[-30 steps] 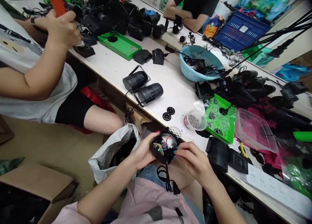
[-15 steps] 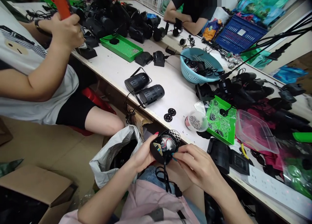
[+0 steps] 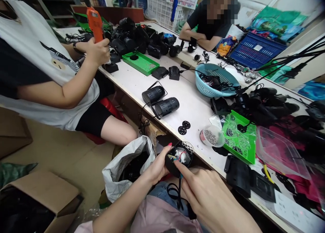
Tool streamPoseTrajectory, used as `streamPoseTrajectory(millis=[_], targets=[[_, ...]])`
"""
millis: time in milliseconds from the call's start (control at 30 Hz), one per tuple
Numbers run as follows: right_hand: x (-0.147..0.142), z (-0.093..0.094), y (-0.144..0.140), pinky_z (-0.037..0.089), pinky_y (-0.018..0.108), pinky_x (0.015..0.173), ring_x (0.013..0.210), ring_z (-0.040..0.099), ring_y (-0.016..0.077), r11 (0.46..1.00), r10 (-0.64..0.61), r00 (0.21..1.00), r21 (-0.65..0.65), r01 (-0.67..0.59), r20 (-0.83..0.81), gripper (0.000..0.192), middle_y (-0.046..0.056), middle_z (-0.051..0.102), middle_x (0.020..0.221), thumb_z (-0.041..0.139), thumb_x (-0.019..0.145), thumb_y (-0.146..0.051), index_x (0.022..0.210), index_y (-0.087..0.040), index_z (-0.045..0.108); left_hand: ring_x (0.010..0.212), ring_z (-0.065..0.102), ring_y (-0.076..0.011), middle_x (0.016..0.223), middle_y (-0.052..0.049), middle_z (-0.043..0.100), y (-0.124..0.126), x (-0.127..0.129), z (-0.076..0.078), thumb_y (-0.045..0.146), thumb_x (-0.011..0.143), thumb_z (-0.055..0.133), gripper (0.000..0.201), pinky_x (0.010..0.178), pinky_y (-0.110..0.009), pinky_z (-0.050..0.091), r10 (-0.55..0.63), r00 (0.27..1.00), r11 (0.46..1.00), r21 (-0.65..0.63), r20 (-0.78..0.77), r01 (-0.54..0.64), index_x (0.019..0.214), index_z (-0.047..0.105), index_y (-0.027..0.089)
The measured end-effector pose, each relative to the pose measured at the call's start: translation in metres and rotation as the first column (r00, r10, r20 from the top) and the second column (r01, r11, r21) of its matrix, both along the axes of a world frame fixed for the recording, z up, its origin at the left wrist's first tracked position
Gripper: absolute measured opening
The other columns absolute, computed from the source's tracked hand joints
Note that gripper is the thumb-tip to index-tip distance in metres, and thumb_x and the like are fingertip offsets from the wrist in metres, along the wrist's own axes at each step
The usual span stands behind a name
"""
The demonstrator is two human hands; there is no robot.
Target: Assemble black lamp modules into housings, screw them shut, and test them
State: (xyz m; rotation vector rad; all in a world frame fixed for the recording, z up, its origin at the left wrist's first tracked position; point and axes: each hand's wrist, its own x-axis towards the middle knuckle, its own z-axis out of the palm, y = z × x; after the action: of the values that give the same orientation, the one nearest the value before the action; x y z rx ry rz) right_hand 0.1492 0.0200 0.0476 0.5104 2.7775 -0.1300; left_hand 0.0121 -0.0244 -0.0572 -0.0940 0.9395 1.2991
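My left hand (image 3: 158, 165) is closed around an open black lamp housing (image 3: 172, 166), held above my lap at the table's edge. Inside it show a silvery-white round part (image 3: 181, 156) with red wires and a small circuit board (image 3: 171, 157). My right hand (image 3: 203, 189) has its index finger stretched into the housing, its tip at the board. The thumb lies lower, apart from that fingertip, and the other fingers are partly hidden. A black cord (image 3: 175, 192) hangs below the housing. Two black slotted discs (image 3: 184, 127) lie on the table nearby.
A cup of screws (image 3: 210, 137) and a green tray (image 3: 251, 152) stand ahead to the right. Two black cylindrical lamps (image 3: 166, 107) and a blue basket (image 3: 215, 87) lie beyond. On the left a co-worker holds an orange power tool (image 3: 95, 23). A white sack (image 3: 111, 173) stands below.
My right index finger has moved from the housing's right side onto the circuit board. The view has shifted, so the table appears lower and further right. The co-worker's orange tool shows more fully.
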Motion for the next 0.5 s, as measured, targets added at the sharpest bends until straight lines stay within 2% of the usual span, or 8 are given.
streamPoseTrajectory(millis=[100, 233, 300, 367, 433, 500], targets=[[-0.009, 0.002, -0.003, 0.024, 0.034, 0.049, 0.055, 0.067, 0.0232, 0.999, -0.001, 1.0, 0.048, 0.002, -0.031, 0.054, 0.005, 0.069, 0.067, 0.043, 0.092, -0.017, 0.144, -0.01, 0.051, 0.076, 0.069, -0.0195, 0.086, -0.01, 0.076, 0.001, 0.0, -0.005, 0.044, 0.1, 0.045, 0.045, 0.072, -0.027, 0.048, 0.008, 1.0, 1.0, 0.01, 0.0, -0.008, 0.117, 0.068, 0.009], [-0.02, -0.016, -0.012, 0.021, 0.034, 0.045, 0.047, 0.064, 0.0252, 0.983, -0.037, 0.998, 0.18, 0.044, -0.046, 0.052, 0.009, 0.066, 0.059, 0.052, 0.085, -0.015, 0.135, -0.002, 0.059, 0.076, 0.07, -0.0204, 0.086, -0.011, 0.076, 0.004, -0.001, -0.014, 0.051, 0.099, 0.04, 0.053, 0.069, -0.027, 0.048, -0.002, 0.999, 0.997, 0.072, 0.047, -0.002, 0.11, 0.071, 0.009], [-0.025, -0.021, -0.011, 0.021, 0.034, 0.043, 0.046, 0.063, 0.026, 0.979, -0.074, 0.995, 0.187, 0.087, -0.073, 0.05, 0.01, 0.066, 0.058, 0.052, 0.083, -0.014, 0.131, -0.003, 0.062, 0.076, 0.07, -0.0214, 0.082, -0.012, 0.076, 0.005, -0.002, -0.017, 0.055, 0.099, 0.036, 0.059, 0.065, -0.027, 0.048, -0.017, 0.998, 0.997, 0.073, 0.061, 0.013, 0.106, 0.072, 0.009], [-0.028, -0.017, 0.001, 0.027, 0.032, 0.045, 0.05, 0.065, 0.0254, 0.982, -0.137, 0.979, 0.112, 0.154, -0.148, 0.043, 0.008, 0.067, 0.061, 0.047, 0.088, -0.015, 0.127, -0.012, 0.065, 0.077, 0.071, -0.022, 0.079, -0.012, 0.075, 0.005, -0.005, -0.019, 0.057, 0.099, 0.033, 0.062, 0.063, -0.027, 0.048, -0.028, 0.998, 0.997, 0.072, 0.059, 0.024, 0.105, 0.072, 0.009], [-0.033, -0.005, 0.023, 0.037, 0.03, 0.053, 0.064, 0.069, 0.023, 0.977, -0.212, 0.95, -0.059, 0.204, -0.23, 0.038, 0.004, 0.072, 0.073, 0.04, 0.094, -0.017, 0.119, -0.023, 0.068, 0.077, 0.071, -0.0222, 0.078, -0.012, 0.075, 0.005, -0.007, -0.019, 0.057, 0.099, 0.034, 0.062, 0.063, -0.026, 0.048, -0.03, 0.999, 0.996, 0.083, 0.044, 0.026, 0.105, 0.072, 0.009], [-0.04, 0.007, 0.052, 0.044, 0.029, 0.066, 0.08, 0.07, 0.02, 0.952, -0.242, 0.937, -0.25, 0.179, -0.252, 0.037, 0.0, 0.075, 0.09, 0.037, 0.096, -0.019, 0.108, -0.029, 0.071, 0.078, 0.072, -0.0225, 0.079, -0.012, 0.076, 0.006, -0.009, -0.018, 0.056, 0.099, 0.035, 0.059, 0.065, -0.027, 0.049, -0.026, 0.999, 0.995, 0.1, 0.028, 0.023, 0.106, 0.071, 0.01]])
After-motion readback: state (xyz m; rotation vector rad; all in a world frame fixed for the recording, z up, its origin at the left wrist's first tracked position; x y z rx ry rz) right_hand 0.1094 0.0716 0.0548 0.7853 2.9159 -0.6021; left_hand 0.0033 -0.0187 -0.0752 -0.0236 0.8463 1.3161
